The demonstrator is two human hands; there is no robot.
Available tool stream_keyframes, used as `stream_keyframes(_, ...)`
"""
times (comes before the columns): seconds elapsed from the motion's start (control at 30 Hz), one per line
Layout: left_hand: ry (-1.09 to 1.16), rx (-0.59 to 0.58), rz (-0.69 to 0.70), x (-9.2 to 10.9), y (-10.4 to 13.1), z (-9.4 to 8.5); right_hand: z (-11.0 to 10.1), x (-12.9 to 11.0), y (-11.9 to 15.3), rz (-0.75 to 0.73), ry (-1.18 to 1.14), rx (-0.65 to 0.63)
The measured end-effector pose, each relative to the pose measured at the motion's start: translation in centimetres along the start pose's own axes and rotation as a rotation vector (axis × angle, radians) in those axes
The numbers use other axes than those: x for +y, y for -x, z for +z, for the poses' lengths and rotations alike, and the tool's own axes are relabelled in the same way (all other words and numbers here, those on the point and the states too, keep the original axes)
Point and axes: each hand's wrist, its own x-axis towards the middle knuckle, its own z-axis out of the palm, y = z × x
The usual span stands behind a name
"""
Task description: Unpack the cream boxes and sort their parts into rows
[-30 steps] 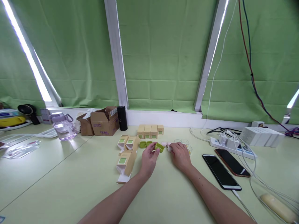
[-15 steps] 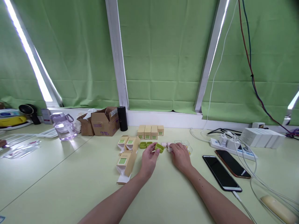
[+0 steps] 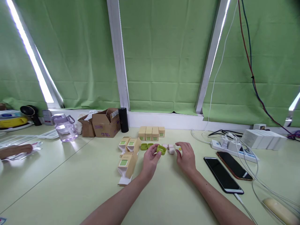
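Head view: green container (image 3: 161, 150), contents unclear, in left hand (image 3: 150, 161).

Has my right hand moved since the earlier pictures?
Yes, your right hand has shifted to the right, closer to the white-edged phone.

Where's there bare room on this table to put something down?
Bare: the tabletop just left of the small opened cartons, and the patch between the forearms. Crowded: around the left hand and right hand, and far right, with phones, white cables and power strip.
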Motion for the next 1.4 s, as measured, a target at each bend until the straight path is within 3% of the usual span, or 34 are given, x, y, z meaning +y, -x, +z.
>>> stream_keyframes(0.1,0.035,-0.023,-0.004,0.4,0.2,0.2,-0.9,-1.5,-0.1,0.002,-0.083,0.027)
stream_keyframes(0.2,0.061,-0.060,-0.002,0.8,0.6,0.4,-1.6,-3.4,0.4,-0.089,-0.156,-0.007)
stream_keyframes(0.37,0.075,-0.139,0.004,1.5,1.2,0.9,-1.6,-5.1,1.9,-0.166,-0.250,-0.007)
stream_keyframes(0.93,0.031,-0.207,-0.131,0.0,1.7,2.0,-0.7,-4.7,2.1,-0.103,-0.288,0.077)
stream_keyframes(1.4,-0.085,-0.160,-0.069,0.0,1.7,1.6,-1.8,-4.9,1.8,-0.106,-0.265,0.002)
